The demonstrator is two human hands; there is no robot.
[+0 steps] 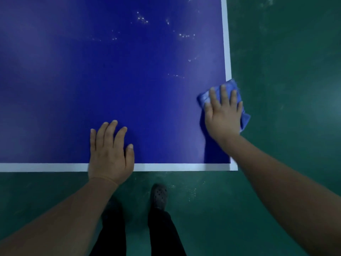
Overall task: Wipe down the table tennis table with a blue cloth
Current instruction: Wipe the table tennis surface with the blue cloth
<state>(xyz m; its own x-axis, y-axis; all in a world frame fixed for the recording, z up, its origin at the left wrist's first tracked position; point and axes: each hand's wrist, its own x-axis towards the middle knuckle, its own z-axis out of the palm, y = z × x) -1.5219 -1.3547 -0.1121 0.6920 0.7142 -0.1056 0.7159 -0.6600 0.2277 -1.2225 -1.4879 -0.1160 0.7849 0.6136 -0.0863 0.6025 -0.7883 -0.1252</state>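
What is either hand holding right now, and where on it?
Nothing is gripped. The right hand presses flat on the middle of the blue cloth at the table's right edge; the left hand rests flat on the table.

Cloth (238,93) on table's (110,71) right edge (left hand (110,156) nearer, leftward)

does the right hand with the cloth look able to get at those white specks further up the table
Probably yes: the right hand presses the blue cloth at the table's right edge, and nothing lies between it and the specks.
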